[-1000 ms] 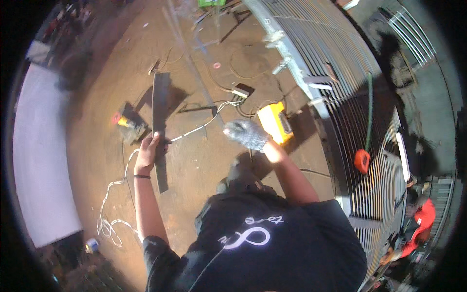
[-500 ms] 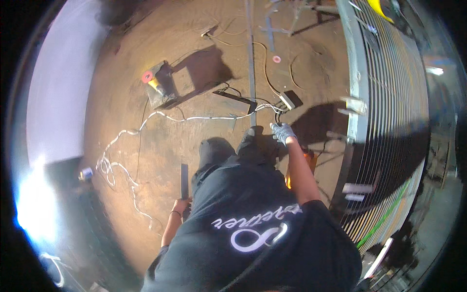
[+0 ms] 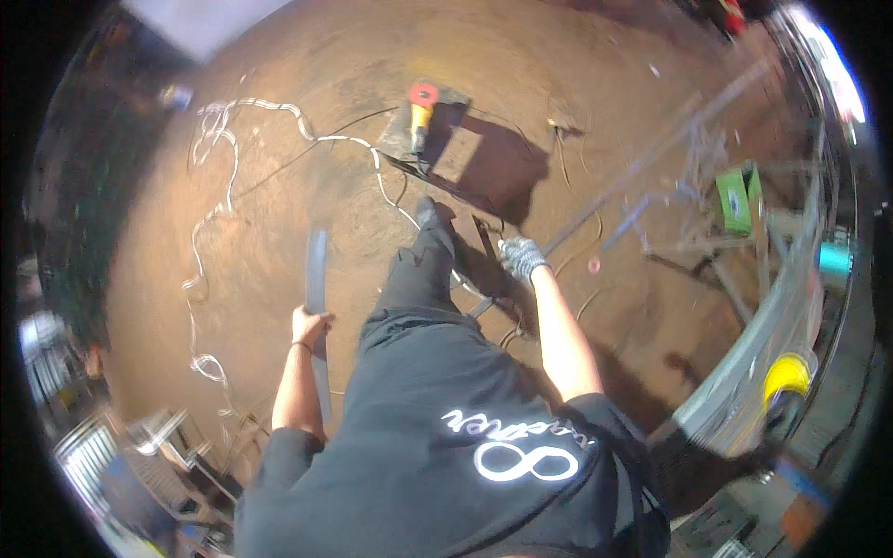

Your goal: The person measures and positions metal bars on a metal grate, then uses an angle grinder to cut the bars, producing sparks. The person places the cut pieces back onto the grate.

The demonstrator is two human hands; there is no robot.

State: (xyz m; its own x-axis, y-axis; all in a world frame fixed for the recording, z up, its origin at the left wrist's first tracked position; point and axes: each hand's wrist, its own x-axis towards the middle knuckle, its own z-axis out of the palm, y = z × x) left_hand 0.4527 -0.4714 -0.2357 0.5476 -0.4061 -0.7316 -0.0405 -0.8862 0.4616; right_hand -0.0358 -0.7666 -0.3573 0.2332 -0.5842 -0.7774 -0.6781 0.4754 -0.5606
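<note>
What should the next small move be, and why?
Probably set the visible foot well clear of the white cable: the cable runs close beside that foot and the leg hides part of it, so it could snag, and the left hand is occupied with a long flat strip.

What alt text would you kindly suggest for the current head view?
A person in black holds a flat strip in the bare left hand; the grey-gloved right hand is stretched forward over a brown floor, its grip unclear. Ahead is a yellow tool with a red disc, and a white cable loops across the left side.
</note>
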